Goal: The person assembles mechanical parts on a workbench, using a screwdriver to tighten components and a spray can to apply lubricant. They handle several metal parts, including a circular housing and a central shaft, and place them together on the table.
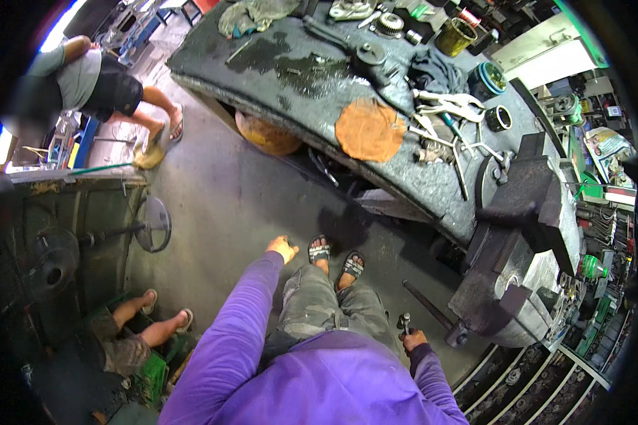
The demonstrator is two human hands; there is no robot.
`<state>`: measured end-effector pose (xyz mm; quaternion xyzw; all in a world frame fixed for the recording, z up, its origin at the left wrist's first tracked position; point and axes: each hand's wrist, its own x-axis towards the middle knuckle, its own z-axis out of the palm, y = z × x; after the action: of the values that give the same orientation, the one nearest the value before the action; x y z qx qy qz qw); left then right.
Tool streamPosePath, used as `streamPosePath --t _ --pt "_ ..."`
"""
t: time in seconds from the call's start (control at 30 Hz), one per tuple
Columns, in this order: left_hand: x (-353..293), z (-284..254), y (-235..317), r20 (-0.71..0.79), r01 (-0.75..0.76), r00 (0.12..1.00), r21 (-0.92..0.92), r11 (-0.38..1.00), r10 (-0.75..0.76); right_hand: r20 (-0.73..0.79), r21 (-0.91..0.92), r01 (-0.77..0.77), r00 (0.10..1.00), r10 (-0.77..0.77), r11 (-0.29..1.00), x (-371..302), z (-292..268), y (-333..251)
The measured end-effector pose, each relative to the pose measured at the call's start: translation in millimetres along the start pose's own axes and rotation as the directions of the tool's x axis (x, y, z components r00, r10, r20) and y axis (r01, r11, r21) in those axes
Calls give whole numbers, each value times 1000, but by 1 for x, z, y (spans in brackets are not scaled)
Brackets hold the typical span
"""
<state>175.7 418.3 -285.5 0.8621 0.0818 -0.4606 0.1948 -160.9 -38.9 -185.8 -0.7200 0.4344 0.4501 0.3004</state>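
Observation:
My left hand (283,248) hangs over the floor in front of my left leg, with nothing in it and the thumb apart from the fingers. Beside my right thigh, my right hand (413,341) is closed around a metal hand tool (405,323). Its short head sticks out above my fist, while the rest is hidden, so its exact kind is unclear. Nearest to that hand is the bar handle (428,303) of a large dark bench vise (493,276). On the workbench (312,117) lies a round orange-brown disc (370,129), touched by neither hand.
Pliers (450,105), spanners, a gear (389,25), a yellow can (456,37) and rags crowd the bench. A slatted rack (524,382) stands at lower right. One person (85,78) stands at upper left; another person's legs (149,329) show at lower left, near a disc-ended shaft (154,224).

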Motion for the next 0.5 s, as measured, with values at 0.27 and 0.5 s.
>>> streamPosePath --t 0.27,0.5 --pt "13 117 -107 -28 143 989 -10 990 -144 -12 -398 71 997 -82 915 -3 -24 -5" --pt "-30 187 -127 389 -188 921 432 882 5 -78 -379 51 993 -87 924 32 -35 42"
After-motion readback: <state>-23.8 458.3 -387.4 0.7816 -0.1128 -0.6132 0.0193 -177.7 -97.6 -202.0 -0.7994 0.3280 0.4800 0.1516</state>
